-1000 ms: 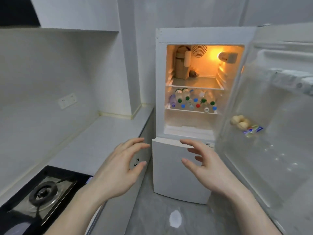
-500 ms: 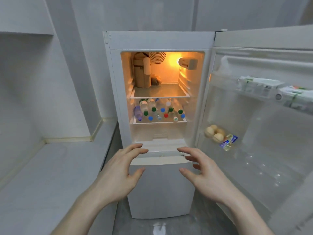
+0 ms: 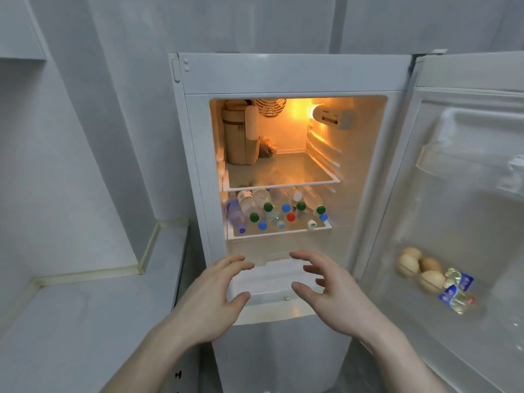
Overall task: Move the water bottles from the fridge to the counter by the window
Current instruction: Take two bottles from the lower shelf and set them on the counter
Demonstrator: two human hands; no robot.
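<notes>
Clear plastic water bottles [image 3: 256,207]; glossy white fridge [image 3: 295,73], probably painted metal

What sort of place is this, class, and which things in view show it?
Most likely a small home kitchen: an open fridge stocked with water bottles, eggs in its door, and a counter alongside.

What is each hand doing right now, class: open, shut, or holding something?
Left hand: open, fingers spread, holding nothing.
Right hand: open, fingers spread, holding nothing.
</notes>
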